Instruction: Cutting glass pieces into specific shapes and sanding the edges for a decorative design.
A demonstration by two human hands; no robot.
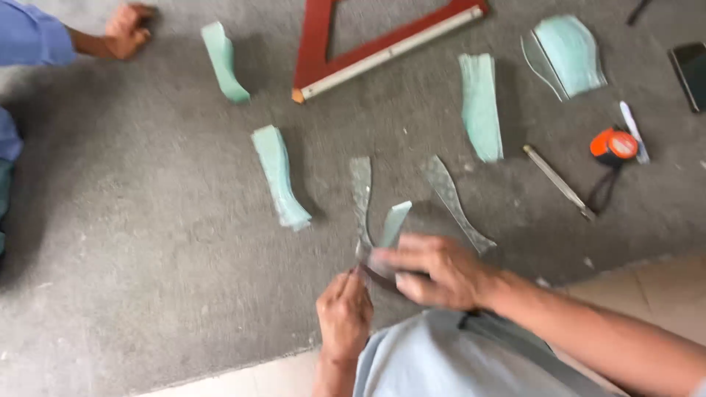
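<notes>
Grey carpet (pixel 147 242) covers the work surface, and I'm looking down on both hands low in the frame. My right hand (pixel 434 270) lies fingers-curled over a curved glass piece (pixel 393 224), pressing its near end down; grip closed on it, though motion blur softens the edges. My left hand (pixel 344 315) is bunched tight around a thin dark tool (pixel 375 276), whose tip runs under the right hand's fingers. I cannot tell what kind of tool it is.

Two more narrow curved glass strips flank the held piece: one (pixel 361 195) just to its left, one (pixel 456 206) to its right. Stacks of pale green curved glass (pixel 279 176) lie further out. Red framing square (pixel 368 44) at top. Orange tape measure (pixel 612 145) and a metal rod (pixel 557 180) to the right. Another person's hand (pixel 126 29) rests at top left.
</notes>
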